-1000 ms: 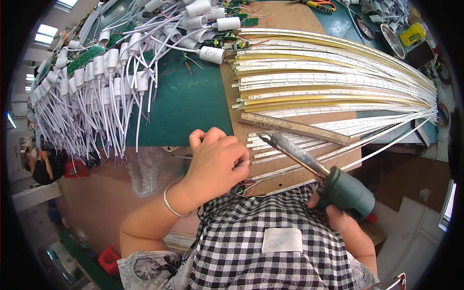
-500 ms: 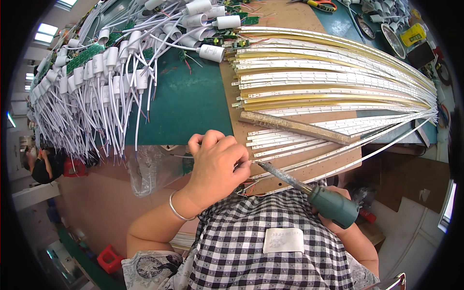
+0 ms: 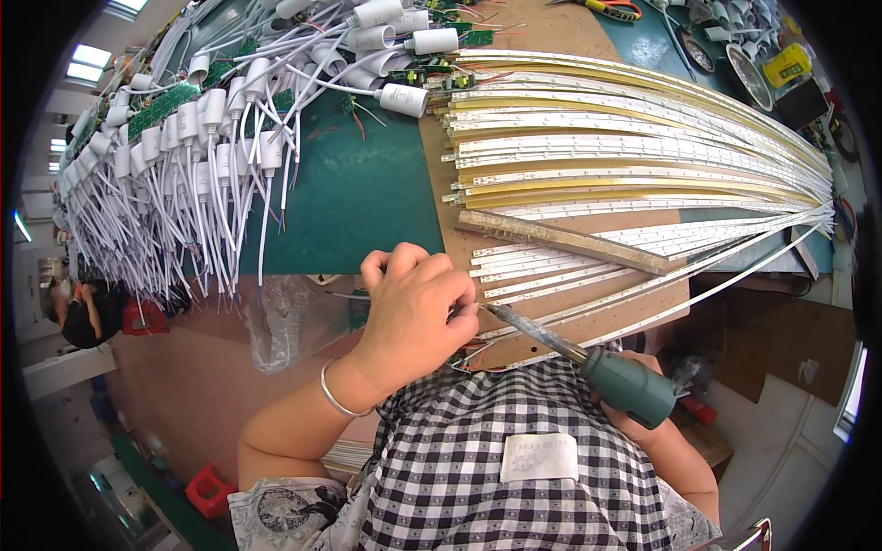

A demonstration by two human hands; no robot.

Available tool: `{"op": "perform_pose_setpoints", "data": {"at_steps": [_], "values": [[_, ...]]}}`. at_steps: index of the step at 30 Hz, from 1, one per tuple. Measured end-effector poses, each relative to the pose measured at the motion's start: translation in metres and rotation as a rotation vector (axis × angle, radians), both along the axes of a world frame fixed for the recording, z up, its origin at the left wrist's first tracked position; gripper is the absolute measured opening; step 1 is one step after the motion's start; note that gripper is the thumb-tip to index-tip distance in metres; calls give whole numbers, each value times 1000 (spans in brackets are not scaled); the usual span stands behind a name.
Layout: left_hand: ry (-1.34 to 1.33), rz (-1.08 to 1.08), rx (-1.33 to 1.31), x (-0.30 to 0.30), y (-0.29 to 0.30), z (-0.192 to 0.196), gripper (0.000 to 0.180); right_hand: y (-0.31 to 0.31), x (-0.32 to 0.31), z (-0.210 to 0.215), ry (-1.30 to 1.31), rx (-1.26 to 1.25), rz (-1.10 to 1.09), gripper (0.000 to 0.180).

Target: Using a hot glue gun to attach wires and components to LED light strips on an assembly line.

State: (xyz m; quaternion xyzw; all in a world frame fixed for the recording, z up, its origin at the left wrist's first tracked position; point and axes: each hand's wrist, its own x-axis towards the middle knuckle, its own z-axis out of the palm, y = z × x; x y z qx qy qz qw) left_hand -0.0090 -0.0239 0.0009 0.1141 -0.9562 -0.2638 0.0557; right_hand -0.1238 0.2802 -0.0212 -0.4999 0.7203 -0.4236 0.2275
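My left hand [image 3: 413,308] is closed, thumb and finger pinched at the near left corner of a brown board [image 3: 643,310]. What it pinches is too small and hidden to make out; a bit of green circuit board [image 3: 357,313] shows behind the hand, and thin wires [image 3: 473,351] below it. A soldering iron [image 3: 629,386] with a dark green handle is gripped in my right hand [image 3: 627,426], mostly hidden behind that handle. Its tip points left and reaches the left fingertips; whether it touches cannot be seen. White LED strips [image 3: 551,275] lie just beyond the tip.
A worn flat bar [image 3: 565,241] lies across the nearer strips. More LED strips [image 3: 625,151] fan out behind, gathered at the right. White lamp caps with cables [image 3: 216,110] are heaped at left. Pliers [image 3: 614,9], a metal dish [image 3: 749,78] and a yellow container [image 3: 785,66] stand far right.
The soldering iron's handle has shifted slightly left and up. Both hands otherwise keep nearly the same place and grip.
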Motion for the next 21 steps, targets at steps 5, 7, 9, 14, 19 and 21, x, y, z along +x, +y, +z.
{"op": "perform_pose_setpoints", "data": {"at_steps": [5,7,9,14,19,21], "values": [[-6,4,0,-1,0,-1,11,-1,0,-3,9,3,6,33],[-12,5,0,-1,1,-1,11,0,1,-5,23,0,-4,33],[-11,7,1,-2,1,0,11,1,1,-7,53,19,-1,32],[-13,7,-1,-1,1,0,12,6,3,-8,25,64,-50,35],[-22,9,0,-1,1,0,11,7,0,1,-184,92,-123,46],[-23,8,-1,-1,1,0,12,8,5,-2,-250,78,-174,53]]}}
